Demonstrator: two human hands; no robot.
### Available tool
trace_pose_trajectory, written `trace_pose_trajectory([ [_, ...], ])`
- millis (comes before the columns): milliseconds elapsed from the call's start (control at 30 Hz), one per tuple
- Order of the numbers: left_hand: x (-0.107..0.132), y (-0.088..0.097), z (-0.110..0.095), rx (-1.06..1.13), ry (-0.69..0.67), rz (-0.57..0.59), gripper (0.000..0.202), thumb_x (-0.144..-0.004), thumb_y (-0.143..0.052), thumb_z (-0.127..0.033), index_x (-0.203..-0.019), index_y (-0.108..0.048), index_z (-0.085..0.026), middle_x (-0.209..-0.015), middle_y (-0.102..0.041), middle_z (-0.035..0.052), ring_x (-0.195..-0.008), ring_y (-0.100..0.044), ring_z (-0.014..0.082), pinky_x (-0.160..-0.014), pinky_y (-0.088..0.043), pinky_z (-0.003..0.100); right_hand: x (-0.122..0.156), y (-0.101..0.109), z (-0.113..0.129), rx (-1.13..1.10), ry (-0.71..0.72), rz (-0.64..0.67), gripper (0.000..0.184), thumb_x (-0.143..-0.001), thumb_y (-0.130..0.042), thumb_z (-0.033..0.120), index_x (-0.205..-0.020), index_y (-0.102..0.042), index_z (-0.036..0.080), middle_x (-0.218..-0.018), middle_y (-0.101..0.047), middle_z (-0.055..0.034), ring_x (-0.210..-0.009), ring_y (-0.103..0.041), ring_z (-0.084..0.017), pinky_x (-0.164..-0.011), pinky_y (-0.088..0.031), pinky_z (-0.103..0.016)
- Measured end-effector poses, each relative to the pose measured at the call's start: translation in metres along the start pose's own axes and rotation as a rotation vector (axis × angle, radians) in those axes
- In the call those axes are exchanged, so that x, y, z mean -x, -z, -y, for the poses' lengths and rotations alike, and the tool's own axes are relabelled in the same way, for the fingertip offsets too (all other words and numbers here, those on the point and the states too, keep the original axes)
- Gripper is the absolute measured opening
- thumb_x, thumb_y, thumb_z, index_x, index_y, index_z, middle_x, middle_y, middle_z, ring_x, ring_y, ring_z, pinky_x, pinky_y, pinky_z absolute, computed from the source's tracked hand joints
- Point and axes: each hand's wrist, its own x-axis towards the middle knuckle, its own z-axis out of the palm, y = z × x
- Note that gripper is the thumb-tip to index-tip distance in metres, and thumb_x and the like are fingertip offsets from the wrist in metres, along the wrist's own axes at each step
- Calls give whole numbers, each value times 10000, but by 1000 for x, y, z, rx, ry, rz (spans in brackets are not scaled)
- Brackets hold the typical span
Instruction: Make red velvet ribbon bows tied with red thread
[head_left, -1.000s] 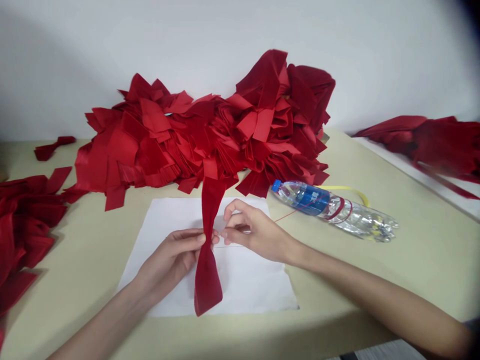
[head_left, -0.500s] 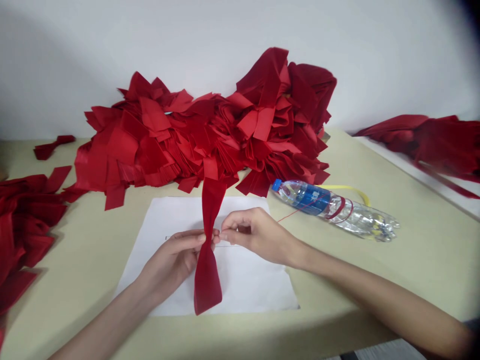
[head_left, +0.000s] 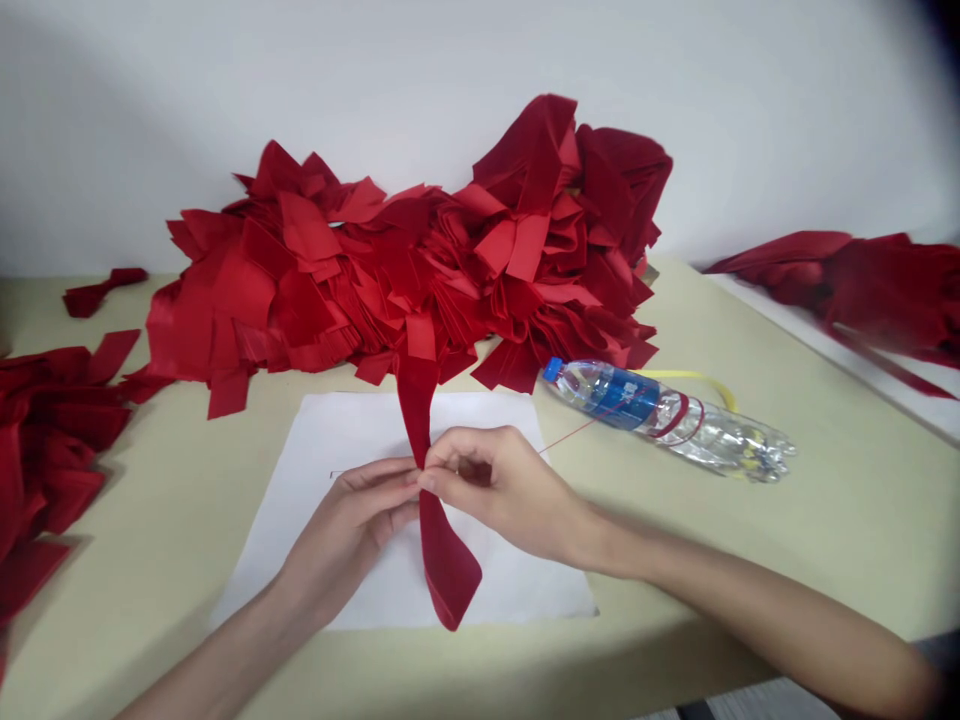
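Note:
A strip of red velvet ribbon (head_left: 446, 560) is pinched narrow at its middle, its two wider ends spreading toward the pile and toward me. My left hand (head_left: 360, 515) grips the narrowed waist from the left between thumb and fingers. From the right, my right hand (head_left: 495, 485) pinches at the same spot, thumb against forefinger; the fingertips of both hands meet there. A thin red thread (head_left: 570, 434) runs from behind my right hand to a plastic bottle (head_left: 667, 415) lying on its side. Under the hands lies a white paper sheet (head_left: 300, 560) with a drawn line, mostly covered.
A large heap of red ribbon pieces (head_left: 360, 270) stands against the wall. More red pieces (head_left: 52, 450) lie at the left, and another pile (head_left: 885, 290) rests on a white board at the right. A yellow band (head_left: 697, 376) curves behind the bottle.
My right hand has come left and closed onto the ribbon's waist. The ribbon has twisted, its near end swinging right. The thread's hand end has dropped lower and left.

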Motion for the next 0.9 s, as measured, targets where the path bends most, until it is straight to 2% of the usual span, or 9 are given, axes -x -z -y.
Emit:
trace_pose_trajectory([
  [233,0,0,-2,-63,-33,-61,111,-735,-691,-193,-828,-747,-219,-777,-714,14,-791,-609,145,-750,-479,237,-2,3,-1,88,-43,-52,131,-823,-513,250,-726,-551,172,-677,-560,32,-593,-461,-65,-558,-366,-201],
  [367,1,2,0,-90,-25,-132,95,-683,-736,-219,-777,-751,-214,-743,-711,12,-726,-602,130,-692,-490,224,-2,4,-2,121,-46,-40,129,-819,-514,255,-727,-551,173,-686,-575,21,-603,-485,-77,-563,-374,-212],
  [500,1,2,-1,-147,-26,-153,102,-671,-744,-239,-764,-750,-199,-714,-701,11,-694,-599,122,-663,-494,213,-3,5,-5,161,-40,-20,120,-812,-517,248,-722,-552,177,-671,-575,29,-590,-483,-75,-561,-369,-213],
  [900,2,-1,3,-201,-101,-199,78,-647,-754,-229,-676,-709,-172,-729,-657,6,-711,-594,134,-662,-534,233,-5,4,-10,109,-61,-10,120,-795,-515,242,-699,-527,171,-648,-557,29,-585,-471,-73,-537,-357,-203],
])
